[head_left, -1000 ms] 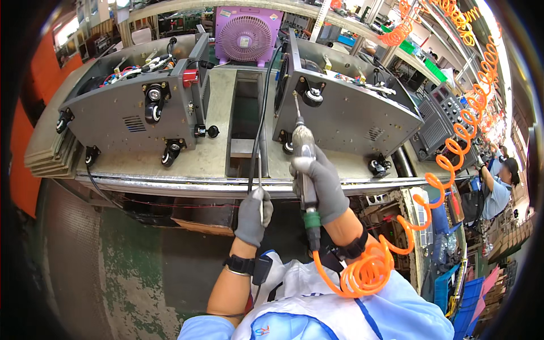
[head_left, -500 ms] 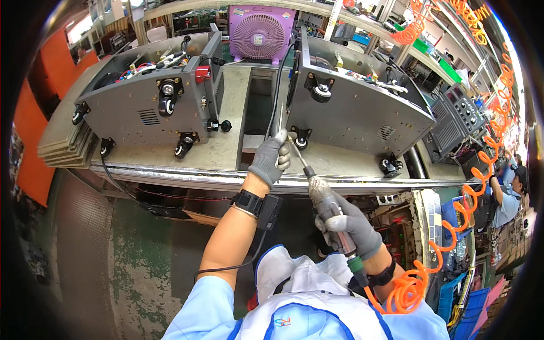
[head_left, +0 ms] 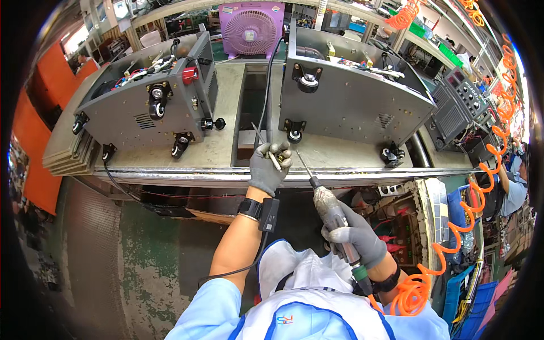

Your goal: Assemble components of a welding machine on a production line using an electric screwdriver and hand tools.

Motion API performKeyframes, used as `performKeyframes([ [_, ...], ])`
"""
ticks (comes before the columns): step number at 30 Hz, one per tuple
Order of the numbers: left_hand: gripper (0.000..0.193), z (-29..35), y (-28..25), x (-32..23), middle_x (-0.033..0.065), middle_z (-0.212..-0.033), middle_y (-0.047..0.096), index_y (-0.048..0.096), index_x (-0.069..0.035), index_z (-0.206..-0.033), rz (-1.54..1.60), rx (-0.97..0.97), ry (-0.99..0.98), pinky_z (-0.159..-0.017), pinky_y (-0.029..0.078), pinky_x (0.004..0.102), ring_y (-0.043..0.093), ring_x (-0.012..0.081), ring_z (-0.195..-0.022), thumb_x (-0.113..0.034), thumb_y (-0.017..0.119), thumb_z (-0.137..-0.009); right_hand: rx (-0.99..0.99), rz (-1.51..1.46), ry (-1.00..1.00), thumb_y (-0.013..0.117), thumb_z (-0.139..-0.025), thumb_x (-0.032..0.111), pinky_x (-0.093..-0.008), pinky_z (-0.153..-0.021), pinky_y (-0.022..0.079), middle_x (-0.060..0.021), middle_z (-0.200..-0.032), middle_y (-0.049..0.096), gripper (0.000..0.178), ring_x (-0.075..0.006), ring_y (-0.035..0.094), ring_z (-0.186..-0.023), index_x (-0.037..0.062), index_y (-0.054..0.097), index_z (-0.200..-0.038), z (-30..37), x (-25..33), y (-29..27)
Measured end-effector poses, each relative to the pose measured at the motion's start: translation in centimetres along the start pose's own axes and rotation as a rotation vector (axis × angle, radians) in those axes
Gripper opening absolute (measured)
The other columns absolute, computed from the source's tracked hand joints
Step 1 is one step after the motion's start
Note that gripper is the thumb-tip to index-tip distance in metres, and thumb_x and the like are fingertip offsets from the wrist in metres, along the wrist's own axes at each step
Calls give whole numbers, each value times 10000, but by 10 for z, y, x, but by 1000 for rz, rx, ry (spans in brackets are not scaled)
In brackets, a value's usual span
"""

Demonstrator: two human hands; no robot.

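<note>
My left hand (head_left: pixel 267 170), in a grey glove, is palm up just in front of the bench edge, fingers curled. A slim metal rod-like tool (head_left: pixel 274 161) lies across it, and small brass-coloured pieces (head_left: pixel 281 155), perhaps screws, show among the fingers. My right hand (head_left: pixel 362 237), gloved too, is wrapped round an air screwdriver (head_left: pixel 327 205). Its long thin bit points up and left, its tip close to my left fingers but apart from them. Beyond stands a grey metal cabinet (head_left: pixel 351 105) with black casters on its facing panel; the nearest caster (head_left: pixel 294 131) is just past my left hand.
A second grey cabinet (head_left: pixel 141 116) with casters stands left, wires inside. Between them a black cable (head_left: pixel 264 96) runs over a gap in the bench. A purple fan (head_left: pixel 251 29) is behind. An orange coiled hose (head_left: pixel 411 293) hangs right; a person (head_left: pixel 513 190) is at far right.
My left hand has come down from the cabinet's lower caster and turned palm up, showing the small pieces. The screwdriver bit has moved away from the caster. The view has shifted slightly.
</note>
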State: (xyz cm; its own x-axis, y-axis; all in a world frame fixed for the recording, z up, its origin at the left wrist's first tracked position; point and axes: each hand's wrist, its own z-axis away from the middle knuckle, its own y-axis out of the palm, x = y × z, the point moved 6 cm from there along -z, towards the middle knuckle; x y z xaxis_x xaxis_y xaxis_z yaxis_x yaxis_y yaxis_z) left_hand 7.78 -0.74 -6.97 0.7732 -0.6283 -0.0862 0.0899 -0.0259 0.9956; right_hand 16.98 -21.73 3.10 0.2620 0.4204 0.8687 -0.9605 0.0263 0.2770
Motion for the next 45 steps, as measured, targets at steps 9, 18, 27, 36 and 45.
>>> performKeyframes([
  [9, 202, 4, -7, 2, 207, -999, 595, 597, -12, -894, -23, 24, 5, -503, 434, 299, 535, 244, -695, -109, 463, -779, 49, 59, 16, 662, -599, 198, -235, -495, 437, -85, -794, 513, 830, -130, 510, -578, 30, 295, -1324, -3, -8, 9],
  [18, 283, 20, 8, -6, 251, -1042, 584, 508, 17, -1010, -342, -77, 54, -563, 493, 223, 567, 169, -652, -28, 458, -735, 78, 48, 98, 639, -650, 144, -241, -515, 442, -53, -848, 485, 743, -113, 514, -594, 35, 326, -1315, -6, -12, 13],
  [27, 233, 23, -3, -10, 195, -886, 626, 525, 9, -966, -594, -129, 35, -455, 471, 208, 569, 138, -565, -103, 440, -781, 76, 29, 153, 650, -659, 133, -243, -491, 448, -52, -825, 484, 731, -111, 515, -570, 38, 330, -1310, -8, -14, 14],
  [36, 197, 35, -15, -12, 24, -533, 431, 523, -48, -761, -550, -201, 50, -319, 279, 216, 361, 105, -378, -214, 452, -839, 107, -18, 119, 648, -655, 114, -236, -466, 436, -47, -806, 488, 714, -109, 508, -538, 36, 337, -1294, -2, -15, 17],
  [45, 243, 188, -85, -27, -1, -511, 363, 511, -90, -739, -521, -449, 185, -350, 247, 231, 338, 110, -408, -267, 430, -884, 61, -80, 89, 634, -579, 151, -240, -597, 423, -62, -859, 472, 749, -138, 496, -694, -13, 375, -1263, -2, -17, 6],
])
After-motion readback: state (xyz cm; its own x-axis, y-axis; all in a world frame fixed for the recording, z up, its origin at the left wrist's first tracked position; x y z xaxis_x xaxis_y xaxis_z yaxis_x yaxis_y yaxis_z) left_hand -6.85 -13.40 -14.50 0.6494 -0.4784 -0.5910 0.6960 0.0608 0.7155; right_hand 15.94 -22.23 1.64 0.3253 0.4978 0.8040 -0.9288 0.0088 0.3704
